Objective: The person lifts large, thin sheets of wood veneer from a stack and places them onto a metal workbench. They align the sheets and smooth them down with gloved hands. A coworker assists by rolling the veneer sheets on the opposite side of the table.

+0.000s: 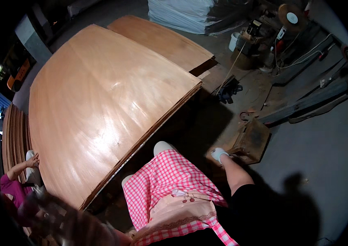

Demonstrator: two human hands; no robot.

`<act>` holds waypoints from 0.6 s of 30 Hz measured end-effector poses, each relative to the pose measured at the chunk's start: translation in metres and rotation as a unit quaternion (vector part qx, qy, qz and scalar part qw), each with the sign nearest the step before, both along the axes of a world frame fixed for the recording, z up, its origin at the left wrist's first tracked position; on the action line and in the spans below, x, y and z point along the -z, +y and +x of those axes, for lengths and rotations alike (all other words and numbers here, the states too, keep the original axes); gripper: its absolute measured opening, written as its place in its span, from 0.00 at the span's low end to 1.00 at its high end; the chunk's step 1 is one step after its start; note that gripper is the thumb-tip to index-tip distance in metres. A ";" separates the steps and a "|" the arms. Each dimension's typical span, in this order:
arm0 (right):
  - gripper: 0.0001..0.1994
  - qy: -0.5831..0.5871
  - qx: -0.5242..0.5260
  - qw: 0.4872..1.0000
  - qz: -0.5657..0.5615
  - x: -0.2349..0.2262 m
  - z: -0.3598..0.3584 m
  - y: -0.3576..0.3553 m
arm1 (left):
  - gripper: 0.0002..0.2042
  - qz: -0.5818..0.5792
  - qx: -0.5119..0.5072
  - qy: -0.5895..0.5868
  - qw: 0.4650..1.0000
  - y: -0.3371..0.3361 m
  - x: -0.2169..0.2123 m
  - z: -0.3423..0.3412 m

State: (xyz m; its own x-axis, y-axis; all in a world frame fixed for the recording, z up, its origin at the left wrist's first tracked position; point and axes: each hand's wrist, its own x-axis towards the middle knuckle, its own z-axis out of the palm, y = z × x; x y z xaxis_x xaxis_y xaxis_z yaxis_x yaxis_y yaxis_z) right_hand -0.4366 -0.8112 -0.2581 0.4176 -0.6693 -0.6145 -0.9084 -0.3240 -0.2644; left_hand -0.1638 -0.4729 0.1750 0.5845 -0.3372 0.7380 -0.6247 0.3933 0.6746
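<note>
Plywood sheets (100, 102) lay in big flat stack, filling left and middle of frame. Long side ran from lower left up to upper right. Right hand (218, 154) in white glove hung low by wooden box (252, 140), right of middle, well apart from stack's near edge; open or closed, could not tell. Left hand (65, 223) only blur at lower left, nearer stack corner; grip unclear. Other person's hand (31, 160) sat at far left.

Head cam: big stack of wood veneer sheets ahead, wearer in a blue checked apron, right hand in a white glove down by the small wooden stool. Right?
Not quite: the head view shows the apron is pink and white checked, not blue. The rest holds: stacked veneer sheets ahead, white-gloved right hand by the small wooden stool.
</note>
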 end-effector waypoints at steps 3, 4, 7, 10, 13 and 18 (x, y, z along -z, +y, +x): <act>0.16 -0.014 -0.042 0.999 0.024 -0.022 0.012 0.010 | 0.24 -0.011 0.002 -0.021 1.000 -0.005 -0.015 -0.003; 0.16 -0.032 -0.039 0.998 0.031 -0.027 0.012 0.011 | 0.24 -0.016 0.003 -0.017 1.000 -0.006 -0.015 -0.004; 0.14 -0.073 -0.007 0.997 0.037 -0.029 0.010 0.013 | 0.25 -0.025 -0.004 -0.021 0.999 -0.010 -0.021 -0.011; 0.14 -0.042 -0.023 0.998 0.032 -0.028 0.001 0.007 | 0.25 -0.038 -0.003 -0.020 0.999 -0.011 -0.020 -0.016; 0.15 -0.021 -0.063 0.998 0.005 -0.030 -0.004 0.011 | 0.25 -0.047 -0.012 -0.026 0.998 -0.006 -0.023 -0.017; 0.19 0.007 -0.066 0.998 -0.002 -0.014 -0.034 0.003 | 0.26 -0.072 -0.012 -0.028 0.997 0.004 -0.028 -0.021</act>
